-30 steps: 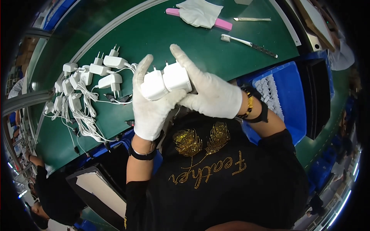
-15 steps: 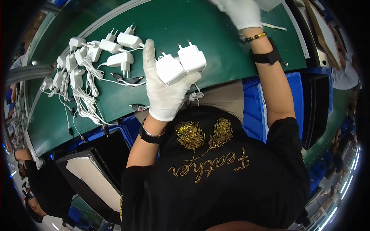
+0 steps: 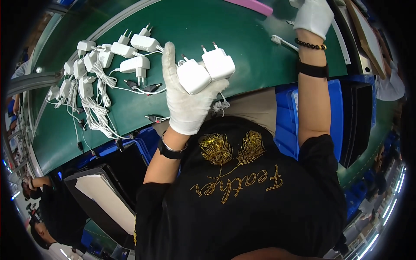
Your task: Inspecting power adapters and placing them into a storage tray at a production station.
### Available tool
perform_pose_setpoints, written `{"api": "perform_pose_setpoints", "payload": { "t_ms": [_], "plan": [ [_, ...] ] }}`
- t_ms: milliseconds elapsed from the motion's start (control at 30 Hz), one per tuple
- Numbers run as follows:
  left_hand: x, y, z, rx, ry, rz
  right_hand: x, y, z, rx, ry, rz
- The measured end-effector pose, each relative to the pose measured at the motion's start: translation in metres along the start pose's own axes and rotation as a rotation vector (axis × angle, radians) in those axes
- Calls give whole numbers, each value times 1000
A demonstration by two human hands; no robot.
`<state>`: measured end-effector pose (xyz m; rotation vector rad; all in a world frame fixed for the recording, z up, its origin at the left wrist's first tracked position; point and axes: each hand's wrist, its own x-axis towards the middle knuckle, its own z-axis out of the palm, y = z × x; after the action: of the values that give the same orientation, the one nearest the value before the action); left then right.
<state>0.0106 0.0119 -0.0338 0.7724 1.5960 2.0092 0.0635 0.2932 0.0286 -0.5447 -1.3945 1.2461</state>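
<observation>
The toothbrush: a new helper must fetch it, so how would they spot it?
Over the green table, find the person's gloved right hand. Just left of that wrist lies the toothbrush, its handle partly hidden. Unlike the plain pink bar beyond it, it shows a slim white neck and bristles.

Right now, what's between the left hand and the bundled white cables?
In the head view, black connectors on white leads lie between the left hand and the bundled white cables.

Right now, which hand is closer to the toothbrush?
Right. The right hand is close by, up and right of the toothbrush; the left hand, holding two white plugs, is farther off, down and left of it.
</observation>
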Motion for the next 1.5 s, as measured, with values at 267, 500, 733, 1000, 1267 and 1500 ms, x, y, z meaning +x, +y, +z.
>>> {"api": "perform_pose_setpoints", "payload": {
  "t_ms": [267, 500, 733, 1000, 1267, 1500],
  "plan": [
    [-1, -5, -5, 115, -36, 8, -94, -51, 4, -163, -537, -201],
    [7, -12, -18, 781, 7, 504, -153, -26, 36, -262, -881, -519],
    [7, -9, -13, 306, -24, 84, -166, -10, 16, 151, -736, -64],
    [-1, -5, -7, 238, -27, 55, -133, -25, -19, 468, -273, 277],
    [0, -20, -16, -553, 140, -138, -191, -44, 38, -344, -520, -243],
    [-10, -26, -4, 490, 69, 403, -190, -39, 39, 36, -500, 224]
  ]
}}
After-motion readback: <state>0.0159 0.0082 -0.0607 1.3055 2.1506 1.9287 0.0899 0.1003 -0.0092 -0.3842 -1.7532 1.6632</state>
